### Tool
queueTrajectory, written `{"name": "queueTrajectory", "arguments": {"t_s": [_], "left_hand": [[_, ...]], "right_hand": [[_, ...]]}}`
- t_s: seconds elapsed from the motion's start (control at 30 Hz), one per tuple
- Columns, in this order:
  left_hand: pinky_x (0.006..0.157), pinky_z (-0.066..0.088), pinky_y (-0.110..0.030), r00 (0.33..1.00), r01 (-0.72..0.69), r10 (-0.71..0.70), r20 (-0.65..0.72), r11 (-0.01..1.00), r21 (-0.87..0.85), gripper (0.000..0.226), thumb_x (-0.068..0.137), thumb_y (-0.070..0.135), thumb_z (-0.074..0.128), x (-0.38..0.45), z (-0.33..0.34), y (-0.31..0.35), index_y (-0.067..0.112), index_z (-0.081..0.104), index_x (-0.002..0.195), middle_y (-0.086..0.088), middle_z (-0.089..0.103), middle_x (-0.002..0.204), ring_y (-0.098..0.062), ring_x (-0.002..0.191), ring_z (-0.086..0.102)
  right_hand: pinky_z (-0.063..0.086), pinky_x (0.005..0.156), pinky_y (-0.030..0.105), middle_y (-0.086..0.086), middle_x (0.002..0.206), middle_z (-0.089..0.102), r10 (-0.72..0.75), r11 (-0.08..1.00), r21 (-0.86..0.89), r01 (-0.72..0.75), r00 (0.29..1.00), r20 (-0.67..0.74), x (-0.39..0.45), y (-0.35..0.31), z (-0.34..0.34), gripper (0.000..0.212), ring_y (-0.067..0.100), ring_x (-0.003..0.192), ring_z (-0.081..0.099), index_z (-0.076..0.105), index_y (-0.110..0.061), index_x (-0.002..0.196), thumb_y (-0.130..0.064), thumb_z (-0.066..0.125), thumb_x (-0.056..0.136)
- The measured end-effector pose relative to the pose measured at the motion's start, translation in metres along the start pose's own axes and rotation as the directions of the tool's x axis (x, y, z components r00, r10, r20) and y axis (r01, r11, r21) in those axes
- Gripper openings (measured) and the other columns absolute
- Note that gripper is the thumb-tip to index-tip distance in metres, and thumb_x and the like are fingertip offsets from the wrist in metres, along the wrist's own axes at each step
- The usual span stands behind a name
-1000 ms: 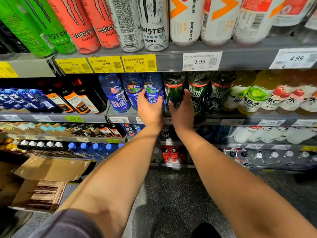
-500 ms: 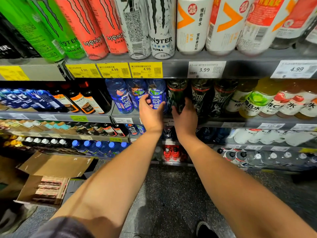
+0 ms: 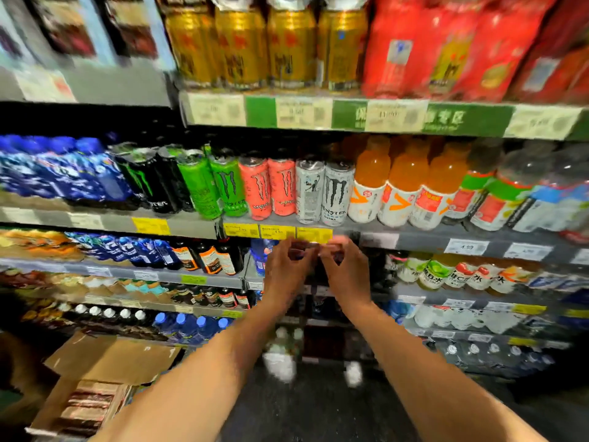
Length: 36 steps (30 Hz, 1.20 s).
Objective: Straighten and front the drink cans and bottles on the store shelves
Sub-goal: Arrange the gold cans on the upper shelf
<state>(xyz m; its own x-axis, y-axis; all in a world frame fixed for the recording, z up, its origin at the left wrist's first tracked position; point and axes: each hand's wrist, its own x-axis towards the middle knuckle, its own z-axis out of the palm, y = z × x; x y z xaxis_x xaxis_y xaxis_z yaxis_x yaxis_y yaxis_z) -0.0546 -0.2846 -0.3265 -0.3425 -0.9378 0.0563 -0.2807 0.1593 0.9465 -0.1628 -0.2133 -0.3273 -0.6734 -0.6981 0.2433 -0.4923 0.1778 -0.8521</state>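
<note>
— Grey steel shelf edge [image 3: 414,239], that is what the two hands are level with. Above them runs the whole row of tall cans [image 3: 287,189], and the silver pair [image 3: 325,191] sits just over the knuckles.

— Are they holding anything?

— Hard to say, the picture is smeared. The left hand [image 3: 288,272] and the right hand [image 3: 345,272] are raised close together, fingertips nearly meeting just under the yellow price tag [image 3: 314,235], fingers curled. I cannot tell whether they pinch something or are empty.

— So what comes next, you reckon?

— My guess is the cans above. One silver can [image 3: 309,189] shows its back panel while its neighbour [image 3: 338,193] shows the logo. I would take it by the body, turn it upright on the spot till the logo faces out, then draw it flush to the lip.

— And the dark bottles [image 3: 379,269]?

— Behind and just beside the right hand, one shelf below the cans. The orange bottles [image 3: 398,189] stand up and to the right of both hands.
</note>
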Motion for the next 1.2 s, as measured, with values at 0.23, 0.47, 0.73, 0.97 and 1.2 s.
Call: {"name": "queueTrajectory", "arguments": {"t_s": [0.23, 0.47, 0.73, 0.97, 1.2], "left_hand": [[0.063, 0.049, -0.026, 0.987, -0.159, 0.160, -0.015, 0.967, -0.199, 0.020, 0.082, 0.012, 0.079, 0.015, -0.107, 0.112, 0.019, 0.066, 0.096, 0.011, 0.057, 0.057, -0.001, 0.053, 0.050], [0.078, 0.055, -0.022, 0.926, -0.370, 0.375, -0.026, 0.897, -0.240, 0.028, 0.083, 0.022, 0.080, 0.021, -0.180, 0.207, 0.015, 0.066, 0.107, 0.002, 0.071, 0.097, -0.001, 0.080, 0.066], [0.079, 0.057, -0.025, 0.896, -0.444, 0.431, -0.106, 0.874, -0.196, 0.039, 0.076, 0.034, 0.084, 0.053, -0.201, 0.269, 0.021, 0.065, 0.107, 0.004, 0.071, 0.098, -0.018, 0.091, 0.070], [0.073, 0.055, -0.024, 0.875, -0.448, 0.421, -0.240, 0.891, -0.074, 0.037, 0.073, 0.036, 0.086, 0.091, -0.187, 0.293, 0.025, 0.065, 0.101, 0.006, 0.069, 0.088, -0.015, 0.080, 0.069], [0.071, 0.046, -0.006, 0.785, -0.454, 0.466, -0.408, 0.881, 0.132, 0.039, 0.077, 0.034, 0.083, 0.112, -0.168, 0.299, 0.031, 0.063, 0.111, 0.017, 0.066, 0.097, 0.004, 0.086, 0.062]], "right_hand": [[0.048, 0.076, 0.017, -0.012, 0.089, 0.066, -0.131, 0.980, 0.145, 0.134, 0.991, -0.028, 0.016, -0.143, -0.033, 0.013, -0.003, 0.076, 0.059, 0.062, -0.028, 0.097, -0.035, 0.069, 0.089], [0.038, 0.062, 0.009, -0.010, 0.088, 0.067, -0.331, 0.935, 0.110, 0.336, 0.941, -0.066, 0.038, -0.248, -0.069, 0.013, -0.005, 0.069, 0.057, 0.065, -0.020, 0.096, -0.030, 0.069, 0.089], [0.045, 0.072, 0.015, -0.008, 0.086, 0.067, -0.482, 0.869, 0.048, 0.493, 0.864, -0.143, 0.094, -0.325, -0.106, 0.017, -0.001, 0.076, 0.060, 0.066, -0.017, 0.097, -0.031, 0.070, 0.088], [0.047, 0.084, 0.028, -0.002, 0.096, 0.068, -0.600, 0.786, -0.129, 0.605, 0.796, 0.073, 0.178, -0.370, -0.117, 0.024, 0.013, 0.090, 0.062, 0.067, -0.016, 0.101, -0.033, 0.073, 0.085], [0.043, 0.089, 0.029, 0.008, 0.121, 0.064, -0.469, 0.703, -0.374, 0.605, 0.789, 0.396, 0.245, -0.393, -0.108, 0.036, 0.022, 0.102, 0.059, 0.061, -0.010, 0.126, -0.024, 0.058, 0.092]]}}
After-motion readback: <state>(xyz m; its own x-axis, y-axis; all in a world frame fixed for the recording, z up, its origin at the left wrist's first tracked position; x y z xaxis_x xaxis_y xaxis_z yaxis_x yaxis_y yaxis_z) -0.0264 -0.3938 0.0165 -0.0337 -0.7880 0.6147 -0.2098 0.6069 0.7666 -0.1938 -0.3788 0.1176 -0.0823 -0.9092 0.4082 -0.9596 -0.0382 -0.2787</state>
